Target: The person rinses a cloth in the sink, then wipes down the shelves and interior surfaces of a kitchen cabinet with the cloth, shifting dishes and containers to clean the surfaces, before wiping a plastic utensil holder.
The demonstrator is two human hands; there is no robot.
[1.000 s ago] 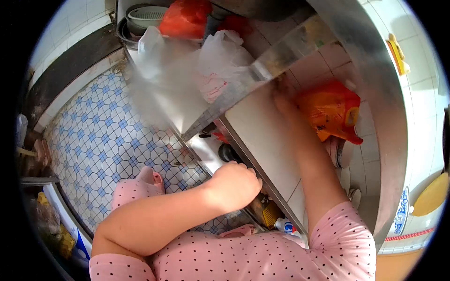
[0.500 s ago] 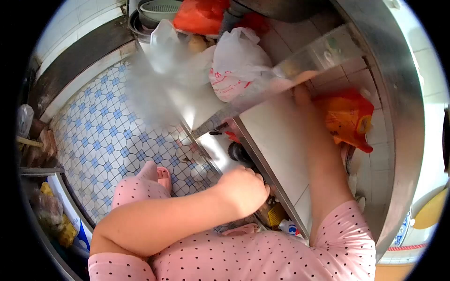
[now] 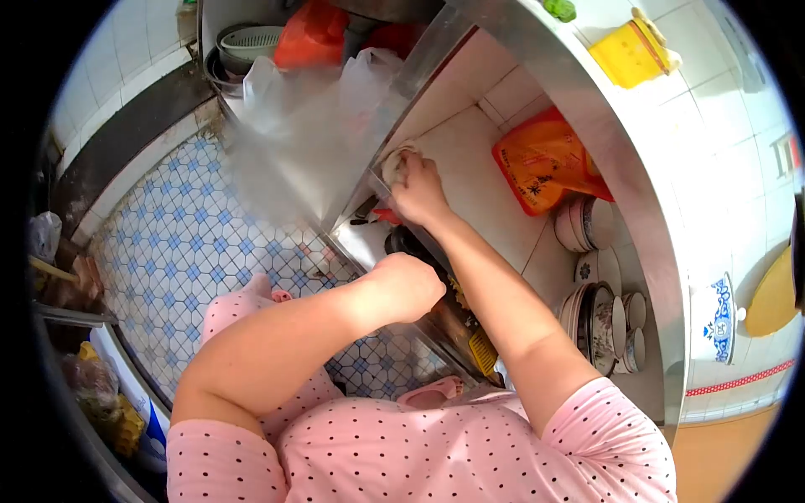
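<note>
My right hand (image 3: pixel 417 186) is closed on a crumpled whitish cloth (image 3: pixel 392 164), pressed against the tiled cabinet shelf (image 3: pixel 478 155) close to its metal front edge. My left hand (image 3: pixel 404 287) makes a fist in front of the cabinet, above the lower compartment. Whatever its fingers hold, if anything, is hidden. An orange-red plastic packet (image 3: pixel 549 163) lies further in on the shelf, to the right of my right hand. Beyond the packet, several bowls (image 3: pixel 605 327) are stacked on their sides near my right forearm.
White plastic bags (image 3: pixel 369 80), a red bag (image 3: pixel 310 38) and a pale green colander (image 3: pixel 251 40) occupy the neighbouring compartment. Below the shelf edge is a yellow basket-like item (image 3: pixel 483 350). A yellow container (image 3: pixel 631 52) stands on the countertop. Blue-and-white tiles (image 3: pixel 193 243) cover the floor.
My right hand has come from deeper in the cabinet to the shelf's front left, and the cloth now shows. My left fist stays by the edge. The view has shifted, revealing the bowls and countertop.
</note>
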